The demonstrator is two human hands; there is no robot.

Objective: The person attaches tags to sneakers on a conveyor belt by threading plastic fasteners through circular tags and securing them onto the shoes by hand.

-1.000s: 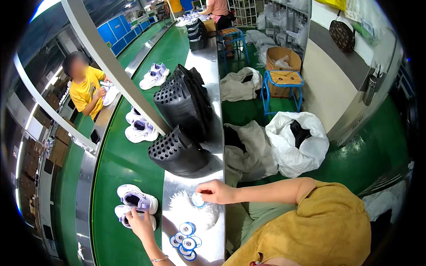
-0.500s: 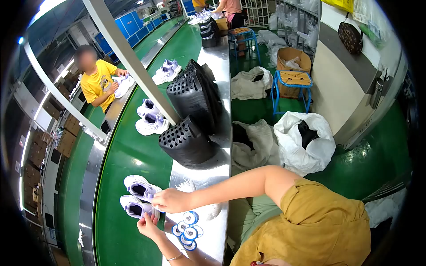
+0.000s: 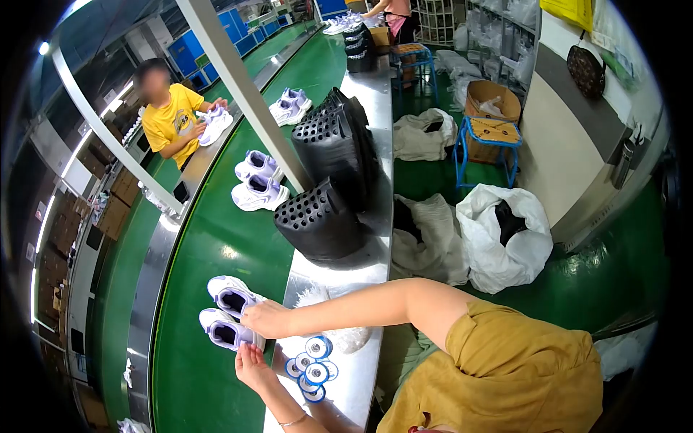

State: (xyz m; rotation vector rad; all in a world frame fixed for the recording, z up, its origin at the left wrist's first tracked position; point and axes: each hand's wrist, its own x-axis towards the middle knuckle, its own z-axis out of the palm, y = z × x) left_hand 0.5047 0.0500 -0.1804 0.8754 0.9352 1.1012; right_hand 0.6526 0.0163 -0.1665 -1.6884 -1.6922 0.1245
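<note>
Green conveyor belt: paired lilac-and-white sneakers lie just beyond left hand and right hand, toes pointing away. I see left fingertips bunched at the closer heel, right fingers curled; what either grips, I cannot tell.

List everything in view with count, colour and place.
Near shoes: two, white-lilac, on green belt
Other shoes: several, white-lilac, farther off
Discs: at least six, blue-white, on metal ledge
Strands: one bunch, white, on ledge
Holders: several, black, on ledge
Posts: several, pale, by belt
Sacks: at least three, white or grey, floor
Stools: two, blue and tan, floor
Open box: one, brown, behind nearer stool
Hanging bag: one, brown, upper right
People: two, yellow and pink tops, along belt
Right hand: one, bare, at near shoes
Left hand: one, bare, at near shoes
</note>
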